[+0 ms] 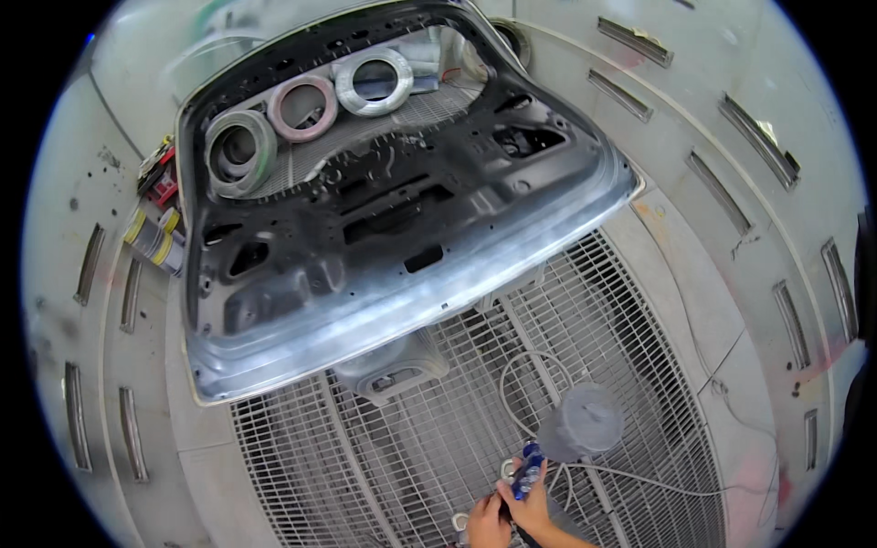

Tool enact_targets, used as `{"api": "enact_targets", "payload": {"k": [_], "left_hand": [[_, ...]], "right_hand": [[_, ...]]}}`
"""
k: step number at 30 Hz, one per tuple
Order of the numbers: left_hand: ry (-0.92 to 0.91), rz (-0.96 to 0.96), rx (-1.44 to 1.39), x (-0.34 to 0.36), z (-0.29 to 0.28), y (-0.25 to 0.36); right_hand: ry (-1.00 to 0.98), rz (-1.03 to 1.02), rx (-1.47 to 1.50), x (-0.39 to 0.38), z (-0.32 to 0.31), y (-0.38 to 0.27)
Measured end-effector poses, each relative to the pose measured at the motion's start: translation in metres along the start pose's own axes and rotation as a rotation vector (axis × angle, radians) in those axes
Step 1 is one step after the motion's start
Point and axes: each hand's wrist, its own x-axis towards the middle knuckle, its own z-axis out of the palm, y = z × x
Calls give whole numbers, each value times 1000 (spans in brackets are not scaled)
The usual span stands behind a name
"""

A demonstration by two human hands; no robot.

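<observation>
Both hands, left hand [487, 522] and right hand [533, 508], close around a spray gun [528, 470] with a cup [587, 420]; it looks rigid and top-heavy, best gripped by its handle.

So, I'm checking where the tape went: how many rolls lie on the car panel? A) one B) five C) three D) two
C: three rolls sit in a row in the window opening of the panel, a grey-green roll, a pink roll and a silver roll.
</observation>
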Motion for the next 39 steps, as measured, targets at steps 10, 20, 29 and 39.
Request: {"api": "enact_targets", "payload": {"k": [10,20,29,39], "left_hand": [[-171,56,-305,-70,-86,148],[-501,67,-753,-60,-164,134],[-345,-10,-911,-84,-229,89],[-62,-104,-1055,-163,-203,-44]], "right_hand": [[-118,360,753,-11,-83,-228],[-398,219,627,-22,-32,-320],[-526,144,424,-61,62,-363],[-370,62,340,-54,203,-322]]}}
